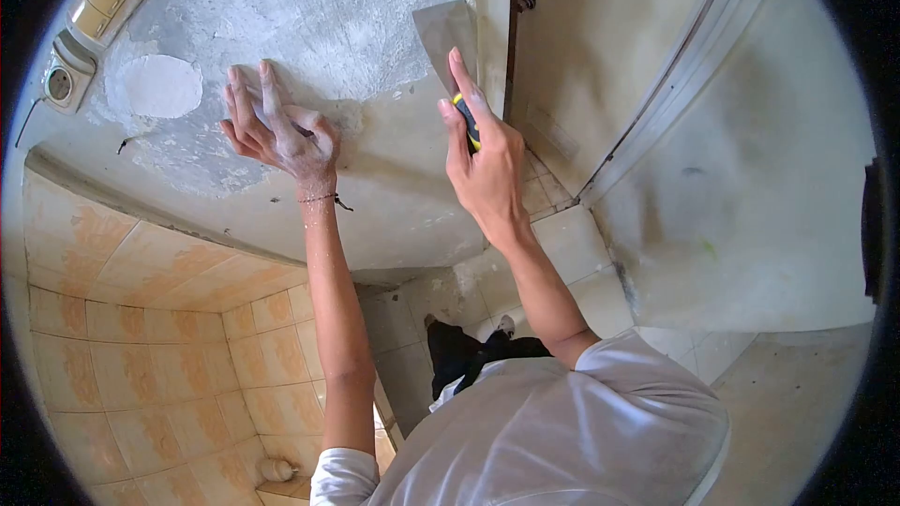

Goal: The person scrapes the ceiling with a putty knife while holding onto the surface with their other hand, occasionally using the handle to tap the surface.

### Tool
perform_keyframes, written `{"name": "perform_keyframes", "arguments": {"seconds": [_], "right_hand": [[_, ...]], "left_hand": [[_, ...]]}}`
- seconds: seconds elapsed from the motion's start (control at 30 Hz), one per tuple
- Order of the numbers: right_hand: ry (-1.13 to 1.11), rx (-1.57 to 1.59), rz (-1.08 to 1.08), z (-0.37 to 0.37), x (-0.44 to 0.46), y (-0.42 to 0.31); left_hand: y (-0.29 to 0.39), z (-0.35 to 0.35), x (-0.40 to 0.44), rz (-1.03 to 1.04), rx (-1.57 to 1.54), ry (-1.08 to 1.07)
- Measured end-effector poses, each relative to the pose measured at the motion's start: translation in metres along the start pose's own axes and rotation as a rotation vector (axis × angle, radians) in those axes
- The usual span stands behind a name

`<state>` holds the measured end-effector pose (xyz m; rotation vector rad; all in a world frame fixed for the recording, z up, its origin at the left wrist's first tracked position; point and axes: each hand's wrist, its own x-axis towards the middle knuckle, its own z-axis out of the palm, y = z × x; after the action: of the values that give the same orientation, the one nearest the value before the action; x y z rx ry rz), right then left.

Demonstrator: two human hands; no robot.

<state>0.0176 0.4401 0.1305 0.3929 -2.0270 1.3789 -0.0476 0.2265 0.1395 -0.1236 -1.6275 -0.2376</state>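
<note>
My right hand [487,155] is closed round the black and yellow handle of a wide scraper [445,33], its index finger stretched along the tool. The metal blade lies against the wall near its right edge. Farther left, my left hand [286,136], dusted white, rests on the wall with its fingers spread. Whether anything is under that palm cannot be made out. Around both hands the wall [309,19] shows a rough grey-white scraped area, with smoother paint below it. A round white patch [164,86] is to the left of my left hand.
A socket [60,84] and a switch [98,5] are on the wall at the upper left. Orange-patterned tiles [141,365] cover the lower left. A door [600,37] stands at the upper right. Tiled floor [403,319] shows below, around my feet.
</note>
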Motion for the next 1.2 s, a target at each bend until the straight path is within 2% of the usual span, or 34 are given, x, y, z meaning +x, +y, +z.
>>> {"name": "perform_keyframes", "arguments": {"seconds": [0.2,0.27,0.37,0.57,0.8,0.87,1.2], "right_hand": [[0.014,0.022,0.036,0.006,-0.001,0.000],[0.158,0.003,-0.106,0.016,0.001,0.007],[0.054,-0.037,0.024,0.006,-0.005,0.004],[0.181,-0.008,-0.116,0.012,0.012,0.008],[0.069,-0.009,0.038,0.007,-0.001,0.001],[0.120,0.016,-0.037,0.012,-0.002,0.005],[0.112,0.043,-0.042,0.015,-0.002,0.009]], "left_hand": [[-0.002,0.002,0.000,0.020,0.021,0.014],[-0.003,0.003,0.000,0.020,0.021,0.015],[-0.001,0.002,-0.003,0.015,0.017,0.010],[0.000,0.002,-0.002,0.014,0.007,0.010],[0.001,0.002,0.000,-0.010,0.025,-0.003],[0.002,0.002,-0.001,-0.003,0.014,0.000],[-0.001,0.003,0.000,0.013,0.003,0.016]]}}
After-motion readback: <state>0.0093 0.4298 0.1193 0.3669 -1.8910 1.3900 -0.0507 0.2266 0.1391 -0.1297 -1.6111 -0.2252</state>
